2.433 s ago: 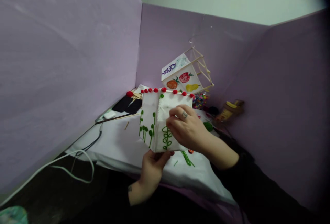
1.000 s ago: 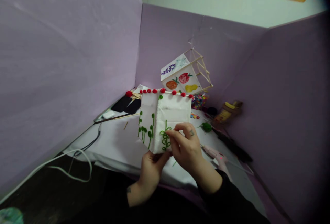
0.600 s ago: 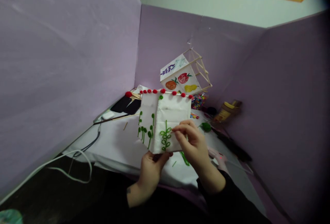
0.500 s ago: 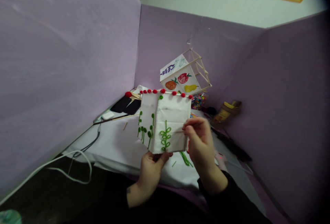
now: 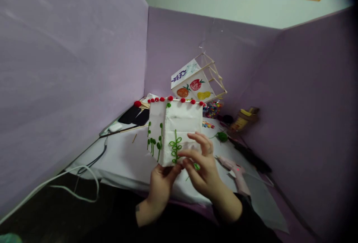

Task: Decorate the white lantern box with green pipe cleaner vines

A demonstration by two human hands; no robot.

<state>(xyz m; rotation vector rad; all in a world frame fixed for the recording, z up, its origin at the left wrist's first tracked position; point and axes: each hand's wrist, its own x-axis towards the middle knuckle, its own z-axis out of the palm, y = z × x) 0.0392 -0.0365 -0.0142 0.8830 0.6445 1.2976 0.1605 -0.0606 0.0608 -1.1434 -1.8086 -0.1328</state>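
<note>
Note the left hand [image 5: 160, 184] closed, thumb against fingers, on the bottom edge of the white box [image 5: 184, 115]. Note the right hand [image 5: 205, 170] loosely spread, gripping nothing visible, index fingertip at the green sprig [image 5: 176, 146] (touching or just short of contact: cannot tell from this view). Locate the white box directly ahead of and above both hands, roughly upright, corner edge toward the viewer, long axis near-vertical and rising from the left hand's grip. Read the right hand as nearer to the sprig, on the right-hand face; read the left hand as sole visible support, from below. Along the top rim, see red pom-poms [image 5: 182, 100]. Farther out, to the right, find the pink glue gun [image 5: 237, 172], with the green ball [image 5: 222, 136] beyond. Behind the white box, see the painted lantern [image 5: 192, 86], tilted; at left, black slabs [image 5: 130, 114].
</note>
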